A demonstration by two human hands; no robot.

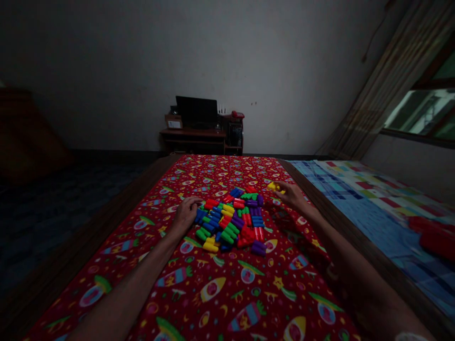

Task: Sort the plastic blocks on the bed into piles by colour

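A heap of plastic toy building blocks [230, 232] in red, green, blue, yellow and purple lies on a red patterned cloth [213, 289]. My right hand [292, 195], raised a little to the right of the heap, pinches a yellow block [273, 186] between thumb and fingers. At the heap's left edge rests my left hand [186, 212], its fingers reaching toward the nearest blocks and nothing visibly held. Close to its thumb side lies a blue block [200, 216]. A purple block [259, 247] sits at the near right side of the heap.
Dark wooden edges [142, 182] border the cloth. Beyond it, a desk [194, 134] with a black monitor [196, 111] stands against the wall. To the right is a surface with a blue checked cover [320, 184], beneath a curtain [377, 85] and window.
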